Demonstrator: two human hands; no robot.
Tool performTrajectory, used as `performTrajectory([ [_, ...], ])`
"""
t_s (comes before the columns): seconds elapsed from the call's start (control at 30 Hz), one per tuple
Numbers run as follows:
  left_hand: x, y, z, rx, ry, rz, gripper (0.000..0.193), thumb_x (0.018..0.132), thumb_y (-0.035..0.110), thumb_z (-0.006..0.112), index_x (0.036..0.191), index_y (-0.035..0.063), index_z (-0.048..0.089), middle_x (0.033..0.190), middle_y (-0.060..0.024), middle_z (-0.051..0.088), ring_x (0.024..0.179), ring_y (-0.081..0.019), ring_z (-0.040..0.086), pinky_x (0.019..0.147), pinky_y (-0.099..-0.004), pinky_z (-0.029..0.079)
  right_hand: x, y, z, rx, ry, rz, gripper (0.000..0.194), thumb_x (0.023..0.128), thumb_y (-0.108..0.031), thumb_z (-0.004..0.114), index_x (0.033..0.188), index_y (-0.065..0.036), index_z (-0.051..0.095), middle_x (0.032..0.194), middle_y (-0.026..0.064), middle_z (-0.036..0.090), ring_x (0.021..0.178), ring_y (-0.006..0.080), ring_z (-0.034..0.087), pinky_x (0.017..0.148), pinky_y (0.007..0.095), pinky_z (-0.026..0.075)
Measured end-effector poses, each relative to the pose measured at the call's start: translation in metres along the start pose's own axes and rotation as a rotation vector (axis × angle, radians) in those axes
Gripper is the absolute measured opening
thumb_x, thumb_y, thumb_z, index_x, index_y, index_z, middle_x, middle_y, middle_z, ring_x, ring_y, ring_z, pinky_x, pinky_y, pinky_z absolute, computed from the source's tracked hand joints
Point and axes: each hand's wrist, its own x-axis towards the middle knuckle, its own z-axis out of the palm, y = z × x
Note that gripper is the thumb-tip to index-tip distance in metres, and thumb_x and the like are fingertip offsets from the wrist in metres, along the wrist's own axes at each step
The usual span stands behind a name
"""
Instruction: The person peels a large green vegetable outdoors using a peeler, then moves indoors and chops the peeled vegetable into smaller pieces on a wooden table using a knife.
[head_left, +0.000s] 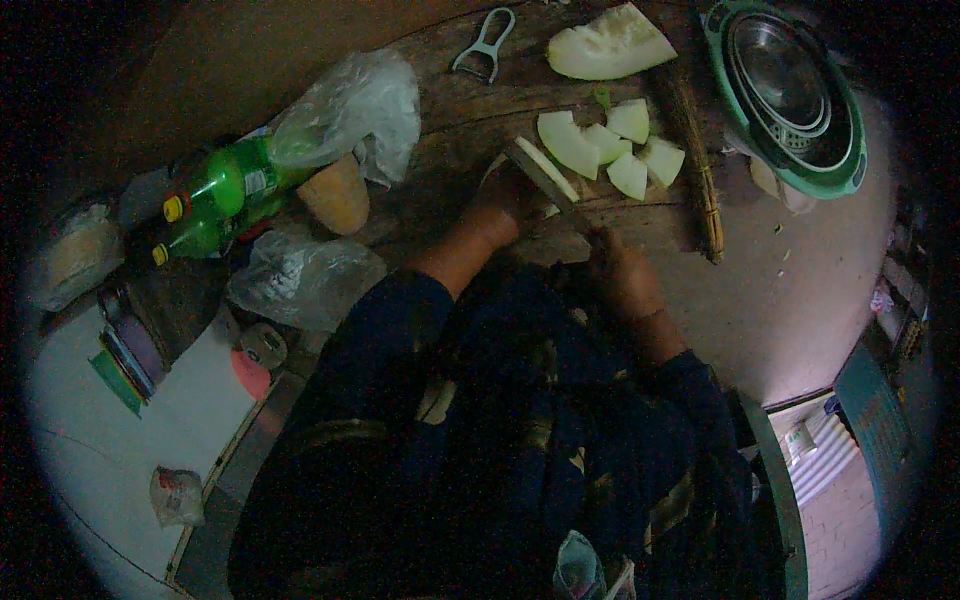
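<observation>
My right hand is closed around the handle of a knife. The blade runs up and left along a pale melon slice. At the blade's far end my left hand grips melon; its fingers are partly hidden in the dark. Several cut chunks of pale green-white melon lie on the dark wooden surface just beyond. A larger melon wedge with a seedy hollow rests further back. A Y-shaped peeler lies at the back, left of that wedge.
Right of the chunks lies a straw whisk broom, near a green basin holding metal bowls. To the left are green plastic bottles, clear plastic bags and a tan rounded object.
</observation>
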Motion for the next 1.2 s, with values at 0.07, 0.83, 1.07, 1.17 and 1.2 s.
performTrajectory([
  [0.07, 0.0, -0.002, 0.004, 0.024, 0.035, 0.026, 0.056, 0.082, 0.04, 0.066, 0.127, 0.0085, 0.059, 0.136, -0.0171, 0.052, 0.126, -0.0371, 0.046, 0.109, -0.0464, 0.037, -0.001, 0.0, 0.0, 0.032, -0.024, 0.027, 0.03, 0.091, -0.017, 0.058, 0.12, -0.008, 0.055, 0.093, 0.023, 0.067, 0.082, 0.0417, 0.065, 0.07, 0.0491, 0.052],
  [0.83, 0.006, -0.006, 0.016, -0.266, 0.178, 0.051, 0.053, 0.069, 0.013, 0.077, 0.118, 0.0012, 0.062, 0.128, -0.021, 0.056, 0.118, -0.0385, 0.053, 0.102, -0.0458, 0.045, 0.04, -0.001, 0.01, -0.016, -0.105, 0.143, 0.034, 0.091, -0.019, 0.056, 0.125, -0.014, 0.052, 0.089, 0.0245, 0.067, 0.084, 0.0446, 0.065, 0.072, 0.0525, 0.052],
  [1.07, 0.005, -0.001, 0.014, -0.047, 0.057, 0.05, 0.053, 0.069, 0.017, 0.077, 0.117, 0.0001, 0.062, 0.123, -0.0192, 0.055, 0.116, -0.0395, 0.052, 0.102, -0.0472, 0.044, 0.053, 0.016, 0.026, -0.005, -0.067, 0.058, 0.035, 0.091, -0.02, 0.056, 0.125, -0.014, 0.049, 0.088, 0.0248, 0.066, 0.082, 0.0458, 0.064, 0.07, 0.0553, 0.051],
  [1.17, -0.001, 0.002, 0.003, -0.039, 0.064, 0.008, 0.055, 0.069, 0.022, 0.079, 0.117, 0.0031, 0.061, 0.117, -0.0155, 0.055, 0.115, -0.0383, 0.051, 0.101, -0.0485, 0.044, 0.076, 0.024, 0.044, -0.035, -0.088, 0.112, 0.036, 0.09, -0.021, 0.057, 0.124, -0.012, 0.049, 0.092, 0.0248, 0.066, 0.085, 0.0463, 0.063, 0.07, 0.055, 0.051],
  [1.2, -0.004, 0.003, 0.001, -0.062, 0.108, 0.02, 0.055, 0.069, 0.023, 0.079, 0.118, 0.004, 0.061, 0.116, -0.0146, 0.055, 0.115, -0.0378, 0.051, 0.101, -0.0489, 0.044, 0.079, 0.026, 0.048, -0.037, -0.078, 0.115, 0.037, 0.09, -0.021, 0.057, 0.124, -0.011, 0.048, 0.094, 0.025, 0.066, 0.086, 0.0463, 0.063, 0.071, 0.0547, 0.051],
])
